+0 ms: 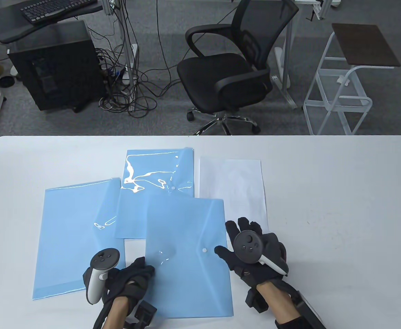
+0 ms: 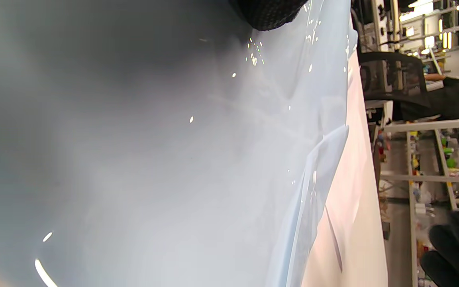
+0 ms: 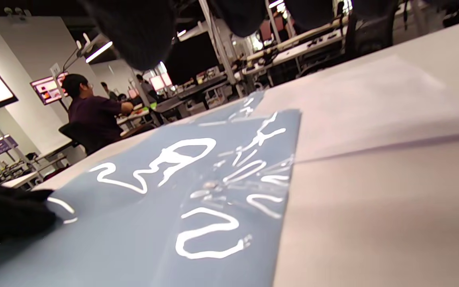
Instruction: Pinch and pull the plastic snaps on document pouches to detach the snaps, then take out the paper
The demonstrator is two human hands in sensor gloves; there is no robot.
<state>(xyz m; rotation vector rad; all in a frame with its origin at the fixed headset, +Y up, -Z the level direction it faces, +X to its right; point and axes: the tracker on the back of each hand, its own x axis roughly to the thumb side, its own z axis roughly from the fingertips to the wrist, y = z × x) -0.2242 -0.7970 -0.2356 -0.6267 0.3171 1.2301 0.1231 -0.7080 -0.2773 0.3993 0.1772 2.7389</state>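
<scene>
Three blue document pouches lie on the white table. The front pouch (image 1: 186, 253) lies flat in front of me, and its white snap (image 1: 204, 250) looks shut. My left hand (image 1: 140, 272) rests on its lower left edge, a fingertip (image 2: 269, 12) touching the plastic. My right hand (image 1: 234, 240) hovers open, fingers spread, at the pouch's right edge. Its thumb (image 1: 221, 252) sits just right of the snap. A second pouch (image 1: 73, 240) lies to the left. The back pouch (image 1: 159, 178) has its snap (image 1: 173, 188) showing. A white paper sheet (image 1: 233, 188) lies right of the back pouch.
The table's far edge (image 1: 200, 136) runs across the middle of the table view. Beyond it stand a black office chair (image 1: 231, 68), a computer tower (image 1: 54, 65) with tangled cables, and a white cart (image 1: 340, 89). People sit at desks (image 3: 90, 111) in the background.
</scene>
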